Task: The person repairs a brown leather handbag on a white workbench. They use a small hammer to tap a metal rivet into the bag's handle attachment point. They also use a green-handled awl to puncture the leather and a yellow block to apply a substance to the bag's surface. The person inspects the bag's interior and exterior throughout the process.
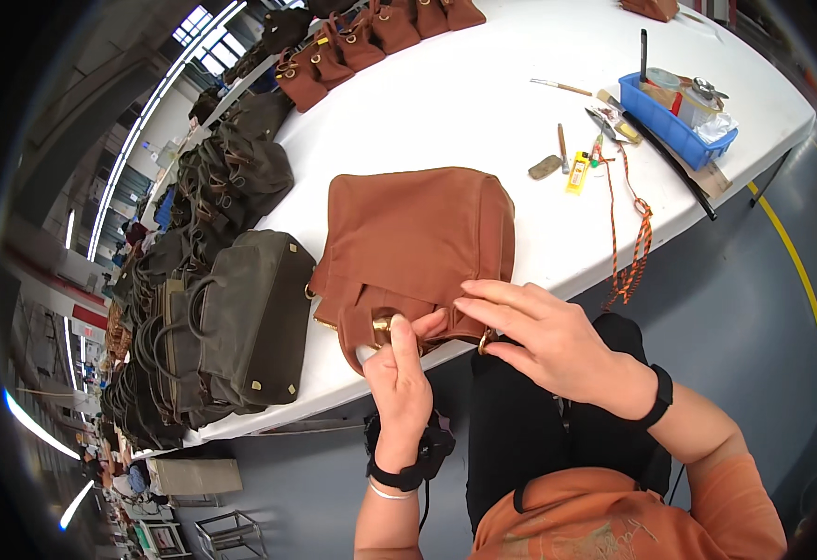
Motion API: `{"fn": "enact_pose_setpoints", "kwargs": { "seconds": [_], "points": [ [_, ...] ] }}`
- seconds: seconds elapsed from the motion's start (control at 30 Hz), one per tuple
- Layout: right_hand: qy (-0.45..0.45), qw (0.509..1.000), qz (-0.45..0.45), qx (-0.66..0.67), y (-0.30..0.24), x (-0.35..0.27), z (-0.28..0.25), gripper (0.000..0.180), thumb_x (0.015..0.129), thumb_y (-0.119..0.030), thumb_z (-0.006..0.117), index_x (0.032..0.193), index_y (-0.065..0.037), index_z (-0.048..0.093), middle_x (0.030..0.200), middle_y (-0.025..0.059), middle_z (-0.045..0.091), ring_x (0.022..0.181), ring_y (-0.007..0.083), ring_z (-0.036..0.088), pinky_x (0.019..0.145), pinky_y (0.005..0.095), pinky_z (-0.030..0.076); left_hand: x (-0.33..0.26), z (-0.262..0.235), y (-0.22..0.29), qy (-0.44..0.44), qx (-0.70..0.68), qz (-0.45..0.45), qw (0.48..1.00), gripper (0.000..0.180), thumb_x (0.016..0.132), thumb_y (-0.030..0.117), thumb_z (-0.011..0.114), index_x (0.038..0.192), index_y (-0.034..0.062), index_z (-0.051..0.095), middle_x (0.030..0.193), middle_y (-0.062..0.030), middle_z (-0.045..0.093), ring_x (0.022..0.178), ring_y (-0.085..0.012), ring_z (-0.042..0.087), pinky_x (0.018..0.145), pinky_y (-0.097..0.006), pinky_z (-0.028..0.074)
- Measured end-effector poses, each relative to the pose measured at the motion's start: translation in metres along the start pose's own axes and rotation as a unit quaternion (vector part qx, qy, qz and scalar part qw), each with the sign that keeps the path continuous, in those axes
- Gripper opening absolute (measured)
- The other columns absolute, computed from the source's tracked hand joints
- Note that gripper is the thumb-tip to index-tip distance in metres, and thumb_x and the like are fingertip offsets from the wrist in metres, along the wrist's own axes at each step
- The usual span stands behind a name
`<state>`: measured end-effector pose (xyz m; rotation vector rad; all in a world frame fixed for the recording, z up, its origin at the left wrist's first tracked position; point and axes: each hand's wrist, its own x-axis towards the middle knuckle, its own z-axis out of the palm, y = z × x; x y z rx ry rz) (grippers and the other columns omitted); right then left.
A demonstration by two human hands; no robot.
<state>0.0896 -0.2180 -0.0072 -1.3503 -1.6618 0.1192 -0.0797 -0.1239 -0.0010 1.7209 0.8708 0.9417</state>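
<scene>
A brown leather handbag (418, 219) lies on the white table at its near edge, its opening and strap end toward me. My left hand (401, 383) pinches the bag's near part beside a gold-coloured metal clasp (383, 327), thumb raised along it. A pale, shiny patch shows just left of that thumb. At the bag's near right corner is my right hand (558, 341), its straight fingers resting on the leather and its thumb below, by a gold ring (486, 342). The bag's edge sits between that thumb and fingers.
Dark green bags (254, 313) crowd the table's left side. More brown bags (362, 47) line the far edge. To the right stand a blue bin (674, 121) of tools, a yellow lighter (578, 173), a brush (562, 87) and an orange cord (634, 238) hanging over the edge.
</scene>
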Motion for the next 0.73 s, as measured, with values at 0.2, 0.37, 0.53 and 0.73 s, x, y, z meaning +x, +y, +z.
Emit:
{"fn": "enact_pose_setpoints", "kwargs": {
  "seconds": [0.2, 0.37, 0.53, 0.73],
  "points": [
    [-0.028, 0.998, -0.059, 0.015, 0.009, 0.012, 0.013, 0.061, 0.074, -0.007, 0.074, 0.131, -0.007, 0.051, 0.133, 0.0088, 0.052, 0.093, 0.0277, 0.056, 0.076, 0.0362, 0.053, 0.006, -0.011, 0.001, 0.028, -0.152, -0.085, 0.984, 0.053, 0.104, 0.036, 0.04, 0.109, -0.0096, 0.066, 0.094, -0.0167, 0.071, 0.09, -0.0177, 0.066, 0.092, -0.031, 0.047],
    [-0.061, 0.994, -0.093, -0.002, 0.009, 0.012, 0.018, 0.068, 0.071, -0.006, 0.072, 0.134, -0.007, 0.049, 0.135, 0.0084, 0.05, 0.091, 0.0282, 0.054, 0.079, 0.036, 0.051, 0.016, -0.025, 0.0, -0.01, -0.17, -0.119, 0.978, 0.056, 0.104, 0.041, 0.038, 0.112, -0.0082, 0.065, 0.096, -0.0148, 0.072, 0.095, -0.0145, 0.063, 0.096, -0.029, 0.044],
    [0.044, 0.988, -0.13, -0.068, 0.023, 0.015, 0.034, 0.053, 0.068, 0.003, 0.068, 0.12, -0.006, 0.061, 0.118, 0.0043, 0.062, 0.076, 0.0223, 0.055, 0.066, 0.0291, 0.052, 0.022, -0.027, -0.004, -0.033, -0.203, -0.145, 0.968, 0.059, 0.104, 0.044, 0.037, 0.115, -0.0078, 0.064, 0.098, -0.0145, 0.072, 0.098, -0.0147, 0.063, 0.098, -0.029, 0.043],
    [0.058, 0.994, -0.091, -0.027, 0.035, 0.017, 0.034, 0.048, 0.069, 0.005, 0.067, 0.115, -0.009, 0.063, 0.117, 0.0051, 0.064, 0.085, 0.0256, 0.06, 0.069, 0.0296, 0.053, 0.019, -0.023, -0.002, -0.04, -0.23, -0.138, 0.962, 0.062, 0.103, 0.045, 0.036, 0.124, -0.0093, 0.057, 0.105, -0.0153, 0.07, 0.103, -0.0193, 0.064, 0.102, -0.031, 0.043]
  ]
}}
